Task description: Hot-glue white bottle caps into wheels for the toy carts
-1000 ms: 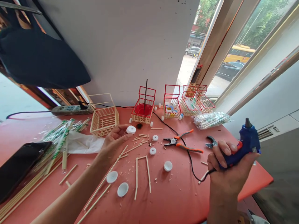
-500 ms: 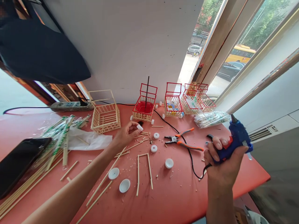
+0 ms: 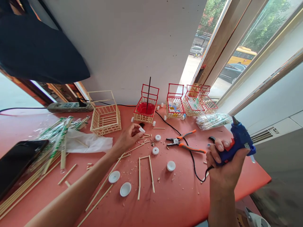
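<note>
My left hand is closed, pinching a small white cap between thumb and fingers, just in front of a stick cart with a red tub. In my right hand is a blue glue gun, held above the table's right side, its nozzle pointing up and away. Between the hands lie orange-handled pliers and two white caps, one the farther cap, the other the nearer cap. A three-sided stick frame rests on the table nearer to me, beside a white lid.
On the left are an unfinished-looking stick basket, wrapped chopsticks, a black phone and a power strip. More red-trimmed carts stand by the wall. A black cord runs across the red table.
The view has shifted very slightly. Both hands keep nearly the same place and hold the same things.
</note>
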The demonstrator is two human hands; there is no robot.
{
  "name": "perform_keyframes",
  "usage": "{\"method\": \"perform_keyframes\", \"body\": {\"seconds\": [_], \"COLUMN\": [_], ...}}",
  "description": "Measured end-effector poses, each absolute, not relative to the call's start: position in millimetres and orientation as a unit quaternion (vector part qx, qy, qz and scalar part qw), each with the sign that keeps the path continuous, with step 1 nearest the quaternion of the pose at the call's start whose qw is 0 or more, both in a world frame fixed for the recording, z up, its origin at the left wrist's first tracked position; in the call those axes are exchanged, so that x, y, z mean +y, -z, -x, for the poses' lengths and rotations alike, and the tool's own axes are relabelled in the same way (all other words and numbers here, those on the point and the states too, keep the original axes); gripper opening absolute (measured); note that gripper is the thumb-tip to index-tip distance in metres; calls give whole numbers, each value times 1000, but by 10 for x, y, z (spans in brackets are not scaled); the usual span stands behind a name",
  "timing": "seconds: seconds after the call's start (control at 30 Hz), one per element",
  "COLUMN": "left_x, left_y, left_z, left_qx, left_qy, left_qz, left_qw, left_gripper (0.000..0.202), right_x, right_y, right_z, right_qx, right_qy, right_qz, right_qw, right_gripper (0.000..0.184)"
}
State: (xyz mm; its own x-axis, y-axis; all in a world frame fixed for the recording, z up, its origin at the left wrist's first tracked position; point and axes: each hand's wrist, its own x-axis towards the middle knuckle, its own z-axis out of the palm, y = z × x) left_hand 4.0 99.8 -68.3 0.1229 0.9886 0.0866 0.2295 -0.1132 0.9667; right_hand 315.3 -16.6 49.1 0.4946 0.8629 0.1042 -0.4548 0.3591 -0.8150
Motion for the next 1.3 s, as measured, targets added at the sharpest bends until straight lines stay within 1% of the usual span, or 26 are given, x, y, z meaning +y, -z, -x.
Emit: {"method": "perform_keyframes", "body": {"seconds": [0.4,0.63,0.73,0.87,0.93,1.03,1.3], "left_x": [965,969,970,960,952,939,961], "left_y": [650,662,588,464,430,423,520], "left_z": [65,120,108,53,15,-39,-72], "left_qx": [501,491,511,513,505,504,494], "left_qy": [-433,-419,-399,-353,-332,-313,-295], "left_qz": [-618,-638,-659,-740,-767,-783,-799], "left_qw": [424,419,379,254,214,188,175], "left_gripper": [38,37,36,29,23,19,17], "right_x": [-160,-167,-174,-180,-178,-171,-171], "right_y": [-484,-448,-450,-469,-475,-471,-441], "right_z": [-3131,-3154,-3150,-3132,-3128,-3130,-3141], "right_qx": [-284,-318,-328,-331,-331,-335,-356], "right_qy": [-424,-436,-433,-430,-429,-430,-426], "right_qz": [384,368,367,374,376,378,375], "right_qw": [770,757,755,752,751,749,742], "right_gripper": [67,63,62,63,63,63,61]}}
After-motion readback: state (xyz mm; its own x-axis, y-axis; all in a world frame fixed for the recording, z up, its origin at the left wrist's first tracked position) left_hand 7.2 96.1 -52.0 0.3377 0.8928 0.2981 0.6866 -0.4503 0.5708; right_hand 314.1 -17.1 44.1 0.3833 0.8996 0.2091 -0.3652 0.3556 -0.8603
